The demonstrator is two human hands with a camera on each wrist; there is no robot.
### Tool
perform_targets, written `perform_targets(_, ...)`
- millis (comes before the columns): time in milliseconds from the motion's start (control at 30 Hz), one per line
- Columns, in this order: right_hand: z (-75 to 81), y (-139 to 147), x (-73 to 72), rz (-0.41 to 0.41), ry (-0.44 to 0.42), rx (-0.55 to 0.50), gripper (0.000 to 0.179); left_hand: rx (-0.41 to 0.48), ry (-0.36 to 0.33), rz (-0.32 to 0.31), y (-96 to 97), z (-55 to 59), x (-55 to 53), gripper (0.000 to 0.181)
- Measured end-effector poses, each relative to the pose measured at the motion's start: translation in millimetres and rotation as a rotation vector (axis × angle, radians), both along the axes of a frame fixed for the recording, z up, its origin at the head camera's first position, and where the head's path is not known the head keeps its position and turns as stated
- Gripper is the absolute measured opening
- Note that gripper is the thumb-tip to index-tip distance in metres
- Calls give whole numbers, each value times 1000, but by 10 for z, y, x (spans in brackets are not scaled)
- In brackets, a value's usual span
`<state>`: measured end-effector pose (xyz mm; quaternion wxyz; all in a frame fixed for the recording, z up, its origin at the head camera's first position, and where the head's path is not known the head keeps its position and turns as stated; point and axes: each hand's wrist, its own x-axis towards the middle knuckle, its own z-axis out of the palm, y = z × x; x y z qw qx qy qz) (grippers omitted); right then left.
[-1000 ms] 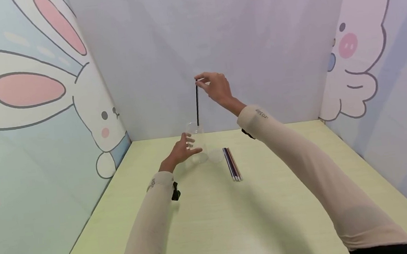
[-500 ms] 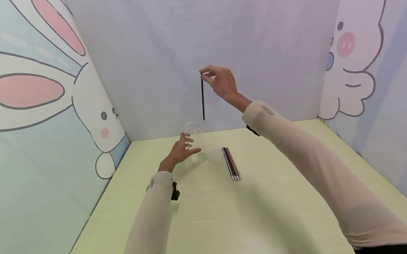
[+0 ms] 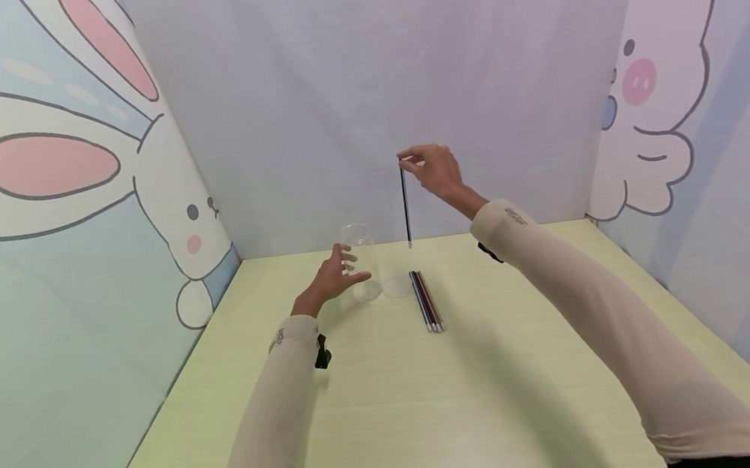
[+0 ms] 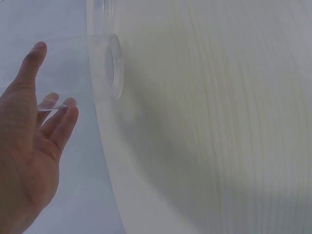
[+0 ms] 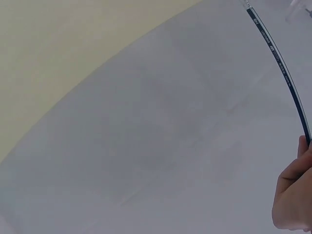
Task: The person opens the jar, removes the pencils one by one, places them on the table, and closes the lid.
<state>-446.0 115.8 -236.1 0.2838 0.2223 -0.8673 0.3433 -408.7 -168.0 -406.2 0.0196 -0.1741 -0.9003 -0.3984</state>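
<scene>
A tall clear plastic cup (image 3: 365, 259) stands upright on the table, see-through down to its base. My left hand (image 3: 329, 277) holds it from the left; in the left wrist view the thumb and fingertips lie on either side of the cup's wall (image 4: 68, 73). Up in the air to the right of the cup, my right hand (image 3: 438, 170) pinches a dark pencil (image 3: 405, 205) by its upper end. The pencil hangs nearly vertical, its pale ferrule end down. Printing runs along the pencil's shaft (image 5: 280, 61) in the right wrist view.
Right of the cup lies a round clear lid (image 3: 397, 286). Beside the lid, several pencils (image 3: 427, 301) lie side by side on the pale wooden table (image 3: 392, 413). A grey-white backdrop (image 3: 283, 122) rises behind the table, with cartoon-printed walls (image 3: 168, 201) at both sides.
My right hand has carried the pencil rightward from over the cup's mouth, rising slightly and then lowering. The pencil's lower end is now off to the cup's right. My left hand stays in place.
</scene>
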Motion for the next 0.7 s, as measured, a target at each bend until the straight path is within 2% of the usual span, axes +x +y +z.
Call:
perform_targets(400,-462,245,-56,0,-109,70,26,-7,-4,-1,-9,21,-1,77)
perform_targets(700,-890,348,-131,8,-184,51,21,3,-8,-2,8,6,-10,76)
